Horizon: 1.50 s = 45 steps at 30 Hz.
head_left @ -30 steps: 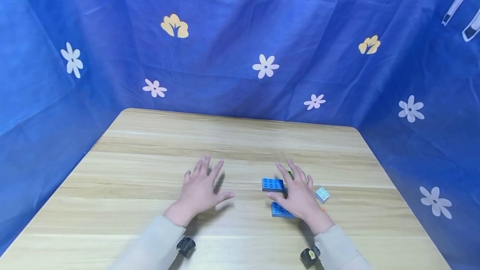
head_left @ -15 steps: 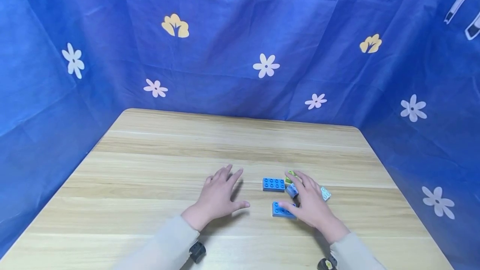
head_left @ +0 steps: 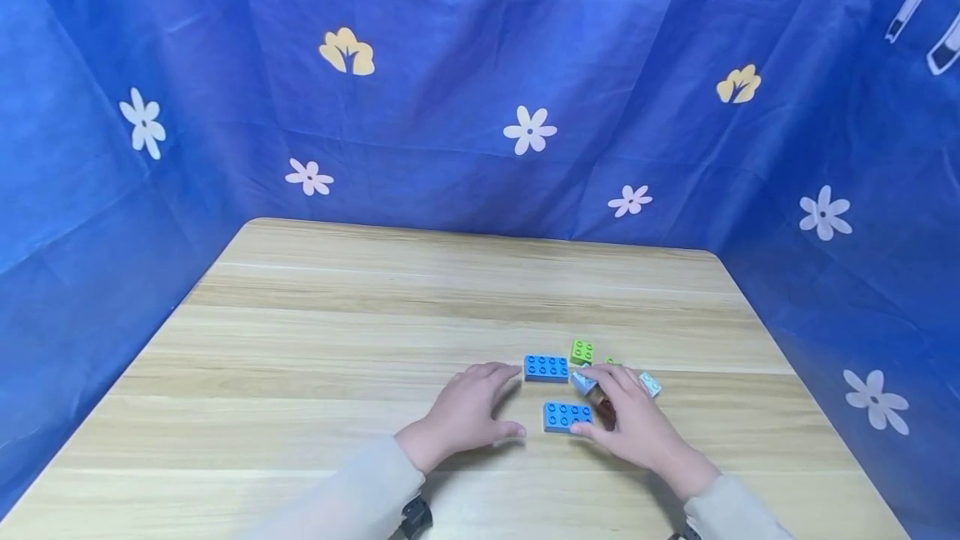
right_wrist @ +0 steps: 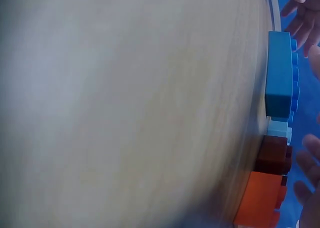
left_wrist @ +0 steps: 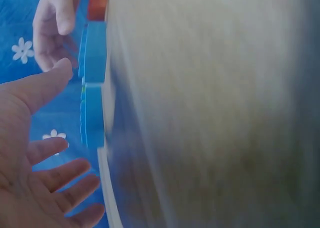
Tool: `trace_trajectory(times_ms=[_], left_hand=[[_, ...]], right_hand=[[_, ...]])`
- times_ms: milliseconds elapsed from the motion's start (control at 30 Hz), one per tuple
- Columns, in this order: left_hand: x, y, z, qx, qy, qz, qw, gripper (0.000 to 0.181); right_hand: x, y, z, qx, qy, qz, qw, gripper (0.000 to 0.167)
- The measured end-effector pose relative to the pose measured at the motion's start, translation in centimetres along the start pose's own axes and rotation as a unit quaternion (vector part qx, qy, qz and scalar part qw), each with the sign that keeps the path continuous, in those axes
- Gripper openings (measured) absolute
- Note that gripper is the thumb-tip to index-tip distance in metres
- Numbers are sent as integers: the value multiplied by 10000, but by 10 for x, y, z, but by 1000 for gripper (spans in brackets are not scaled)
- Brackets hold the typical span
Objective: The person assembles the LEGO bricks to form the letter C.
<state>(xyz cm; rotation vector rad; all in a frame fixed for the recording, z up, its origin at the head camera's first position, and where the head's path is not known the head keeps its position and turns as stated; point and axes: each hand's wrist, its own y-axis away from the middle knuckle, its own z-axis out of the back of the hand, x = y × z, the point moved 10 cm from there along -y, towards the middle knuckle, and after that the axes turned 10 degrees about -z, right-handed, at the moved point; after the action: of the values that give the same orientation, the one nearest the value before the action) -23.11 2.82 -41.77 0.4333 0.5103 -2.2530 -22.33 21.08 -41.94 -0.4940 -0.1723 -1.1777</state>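
Two blue eight-stud toy bricks lie apart on the table: a far one [head_left: 546, 368] and a near one [head_left: 567, 417]. My left hand [head_left: 467, 411] hovers just left of them, fingers extended and thumb spread; in the left wrist view its palm [left_wrist: 20, 163] holds nothing. My right hand [head_left: 637, 423] is over the cluster on the right, its thumb at the near blue brick's right end; whether they touch I cannot tell. Under and beside its fingers are a pale blue brick [head_left: 583, 380] and a brown brick [right_wrist: 272, 154]. An orange brick [right_wrist: 257, 200] is hidden from the head view.
A lime green brick [head_left: 582, 352] sits behind the pale blue one, and a mint brick [head_left: 650, 384] right of my right hand. A green sliver [head_left: 610, 361] shows above its fingers. Blue printed cloth [head_left: 450, 107] surrounds the wooden table [head_left: 300, 340].
My left hand has moved right, up to the bricks. The right hand has shifted right and nearer to me, uncovering the lime green and pale blue bricks. The blue bricks have not moved.
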Motion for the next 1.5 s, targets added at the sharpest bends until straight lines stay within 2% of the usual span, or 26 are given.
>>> trace_trajectory(times_ms=[133, 300, 467, 600, 867, 1267, 1333, 1500], left_hand=[[-6, -6, -8, 76, 317, -2, 9995, 80], [-10, -13, -15, -3, 776, 30, 9970, 71], [-13, -19, -21, -69, 1063, 12, 9943, 64], [-15, -22, -26, -71, 1219, 37, 9925, 60], [-21, -29, -32, -45, 987, -68, 9951, 54], [-22, -34, -39, -16, 599, -136, 9981, 41], [-22, -34, -38, -34, 653, -134, 9978, 40], [-18, -34, -34, -85, 1117, -124, 9936, 38]], right_hand=[[1, 1, 1, 83, -142, 129, 9998, 73], [2, 1, 0, 290, -343, 168, 9988, 67], [2, 1, -2, 478, -312, 174, 9982, 62], [3, 1, -4, 520, -231, 343, 9978, 57], [5, 2, -5, 459, -163, 714, 9963, 43], [1, 0, -8, 583, -148, 706, 9957, 37], [2, 0, -7, 558, -183, 733, 9956, 36], [5, -5, -3, 449, -320, 854, 9948, 37]])
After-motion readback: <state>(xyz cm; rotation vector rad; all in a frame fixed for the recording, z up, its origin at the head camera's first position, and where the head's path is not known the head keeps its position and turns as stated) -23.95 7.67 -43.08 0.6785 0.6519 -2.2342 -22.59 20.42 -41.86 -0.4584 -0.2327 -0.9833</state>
